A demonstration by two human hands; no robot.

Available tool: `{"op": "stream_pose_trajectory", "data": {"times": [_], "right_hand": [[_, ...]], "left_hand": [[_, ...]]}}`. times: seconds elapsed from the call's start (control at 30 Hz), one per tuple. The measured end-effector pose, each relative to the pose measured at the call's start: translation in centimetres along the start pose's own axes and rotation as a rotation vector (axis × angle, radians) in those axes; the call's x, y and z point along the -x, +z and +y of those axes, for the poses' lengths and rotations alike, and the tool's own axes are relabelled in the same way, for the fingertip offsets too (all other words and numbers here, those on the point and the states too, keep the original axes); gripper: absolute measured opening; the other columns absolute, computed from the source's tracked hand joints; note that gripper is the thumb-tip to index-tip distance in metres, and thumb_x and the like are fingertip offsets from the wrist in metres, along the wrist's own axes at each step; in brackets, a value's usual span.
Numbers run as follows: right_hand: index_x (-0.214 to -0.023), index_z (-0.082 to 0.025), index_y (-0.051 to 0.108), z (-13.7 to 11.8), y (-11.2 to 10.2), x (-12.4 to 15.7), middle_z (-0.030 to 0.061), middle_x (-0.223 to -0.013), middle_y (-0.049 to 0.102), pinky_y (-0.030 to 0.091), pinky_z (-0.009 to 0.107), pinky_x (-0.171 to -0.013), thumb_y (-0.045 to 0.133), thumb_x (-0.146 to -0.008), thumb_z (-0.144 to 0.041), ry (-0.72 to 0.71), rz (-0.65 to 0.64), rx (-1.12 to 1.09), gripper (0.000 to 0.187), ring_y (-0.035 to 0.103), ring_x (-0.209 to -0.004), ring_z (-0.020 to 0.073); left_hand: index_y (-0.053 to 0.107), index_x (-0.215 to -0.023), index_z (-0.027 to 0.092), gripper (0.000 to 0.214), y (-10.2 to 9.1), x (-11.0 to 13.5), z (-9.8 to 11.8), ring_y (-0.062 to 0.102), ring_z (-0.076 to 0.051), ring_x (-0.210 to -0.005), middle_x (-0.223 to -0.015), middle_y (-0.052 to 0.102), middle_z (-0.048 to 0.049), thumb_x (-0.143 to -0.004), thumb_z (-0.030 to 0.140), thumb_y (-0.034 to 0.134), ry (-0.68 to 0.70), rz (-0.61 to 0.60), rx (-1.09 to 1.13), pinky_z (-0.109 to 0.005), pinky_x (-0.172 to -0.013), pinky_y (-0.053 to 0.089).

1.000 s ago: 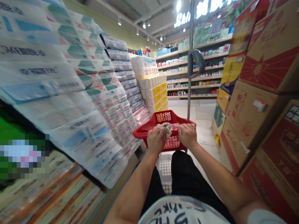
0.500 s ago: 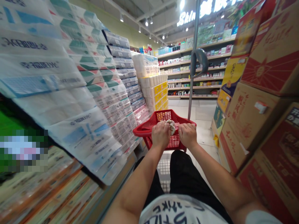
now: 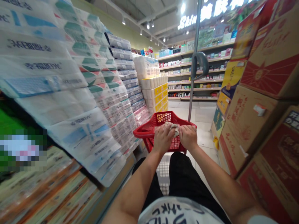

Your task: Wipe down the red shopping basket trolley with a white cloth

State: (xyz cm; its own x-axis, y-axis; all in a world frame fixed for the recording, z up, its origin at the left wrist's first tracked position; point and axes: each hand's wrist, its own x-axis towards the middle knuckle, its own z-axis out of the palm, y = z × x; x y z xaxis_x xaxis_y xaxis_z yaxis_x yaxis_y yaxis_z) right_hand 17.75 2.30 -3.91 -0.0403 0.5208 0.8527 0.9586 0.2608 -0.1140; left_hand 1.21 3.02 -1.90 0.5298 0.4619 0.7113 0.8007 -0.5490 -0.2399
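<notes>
A red plastic shopping cart (image 3: 155, 119) stands right in front of me, its handle (image 3: 144, 132) running crosswise below my view of the basket. My left hand (image 3: 163, 138) is closed over a crumpled pale cloth (image 3: 175, 128) and presses it against the handle near the middle. Just to the right, my right hand (image 3: 188, 137) wraps round the handle's right part, its thumb side close to the cloth. The fingers' undersides and part of the cloth are hidden. A grey metal pole (image 3: 191, 102) with a dark loop (image 3: 201, 66) rises at the cart's right side.
Wrapped tissue packs (image 3: 70, 93) are piled high along the left. Stacked cartons (image 3: 247, 115) line the right side. Pale floor tiles (image 3: 205, 116) lead between them to shelves of small goods (image 3: 193, 71) at the back, beneath a lit sign (image 3: 207, 14).
My left hand has slid to the right along the handle with the cloth, closer to my right hand. My right hand keeps its place. The view has shifted only slightly.
</notes>
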Motion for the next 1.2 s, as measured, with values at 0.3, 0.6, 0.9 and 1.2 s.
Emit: {"op": "stream_pose_trajectory", "data": {"times": [0.3, 0.6, 0.9, 1.2], "right_hand": [[-0.082, -0.018, 0.063, 0.0, 0.6, -0.2, 0.0056, -0.08, 0.065, 0.029, 0.037, -0.083, 0.042, -0.093, -0.023, 0.011, -0.017, -0.015, 0.025, 0.051, -0.082, 0.0205], [-0.128, -0.019, 0.052, -1.1, 0.7, -0.9, 0.0094, -0.123, 0.06, 0.034, 0.038, -0.094, 0.036, -0.096, -0.023, 0.001, 0.006, -0.231, 0.036, 0.053, -0.113, 0.0219], [-0.143, -0.017, 0.035, -4.5, 2.6, -2.1, 0.0144, -0.137, 0.048, 0.036, 0.047, -0.096, 0.046, -0.089, -0.027, -0.1, -0.132, -0.095, 0.055, 0.046, -0.12, 0.0303], [-0.107, -0.021, 0.064, 0.1, 2.4, -4.9, 0.0077, -0.104, 0.067, 0.038, 0.047, -0.099, 0.049, -0.086, -0.024, 0.131, -0.183, -0.068, 0.026, 0.048, -0.118, 0.0287]], "left_hand": [[0.049, -0.13, 0.025, 0.037, -0.1, -0.7, -0.8, 0.052, -0.023, -0.113, -0.126, 0.057, -0.0084, -0.095, 0.033, 0.038, -0.028, -0.046, 0.1, -0.041, -0.096, 0.038], [0.028, -0.144, 0.02, 0.051, 0.6, -1.6, -1.9, 0.05, -0.024, -0.119, -0.13, 0.055, -0.0117, -0.096, 0.041, 0.028, -0.097, 0.0, 0.398, -0.046, -0.101, 0.035], [0.012, -0.149, 0.016, 0.065, 1.8, -2.4, -4.4, 0.036, -0.026, -0.134, -0.151, 0.028, -0.0165, -0.095, 0.052, 0.018, -0.235, 0.184, 0.617, -0.043, -0.104, 0.036], [0.059, -0.119, 0.024, 0.043, 2.5, -3.2, -7.1, 0.053, -0.027, -0.105, -0.114, 0.063, -0.009, -0.09, 0.05, 0.041, -0.219, -0.169, 0.292, -0.047, -0.094, 0.039]]}}
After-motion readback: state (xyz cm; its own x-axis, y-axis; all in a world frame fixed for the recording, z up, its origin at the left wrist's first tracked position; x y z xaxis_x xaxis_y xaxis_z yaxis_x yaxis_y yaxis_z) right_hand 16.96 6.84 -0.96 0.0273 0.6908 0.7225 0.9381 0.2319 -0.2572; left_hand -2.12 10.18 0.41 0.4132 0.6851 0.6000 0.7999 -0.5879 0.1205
